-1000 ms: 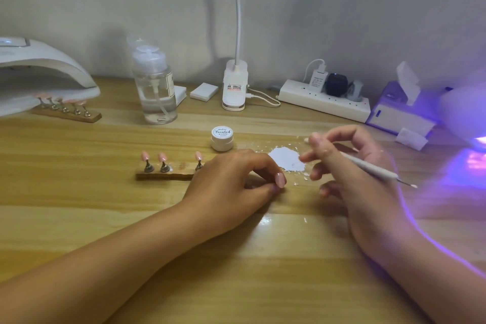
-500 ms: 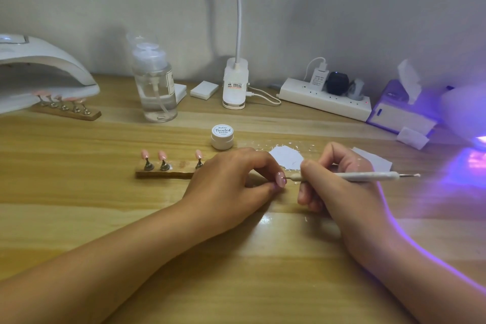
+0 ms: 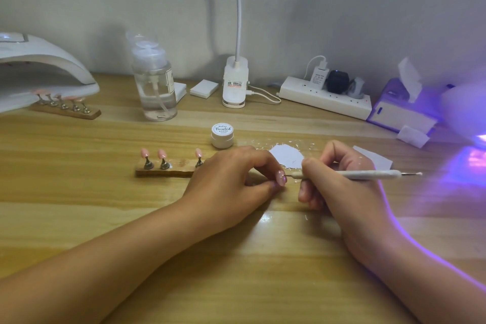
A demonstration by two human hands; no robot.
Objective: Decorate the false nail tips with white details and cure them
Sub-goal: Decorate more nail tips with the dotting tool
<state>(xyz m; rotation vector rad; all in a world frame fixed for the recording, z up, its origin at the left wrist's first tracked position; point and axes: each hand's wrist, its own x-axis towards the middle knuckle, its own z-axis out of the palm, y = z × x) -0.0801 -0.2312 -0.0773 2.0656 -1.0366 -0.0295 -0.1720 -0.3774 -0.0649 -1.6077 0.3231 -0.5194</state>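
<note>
Detailing step, mid-frame: left hand [image 3: 231, 179] pinches nail tip [image 3: 281, 178], right hand [image 3: 339, 187] pinches pen [image 3: 368, 174] at it. Next: light, steady dabs.

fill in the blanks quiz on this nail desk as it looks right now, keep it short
1. The left hand pinches a ____ nail tip.
2. The right hand holds a ____ tool with its point at that tip.
3. On the wooden holder, ____ mounted tips are visible.
4. The jar has a lid that reads ____.

Missing words: pink; white; three; Painted
</note>
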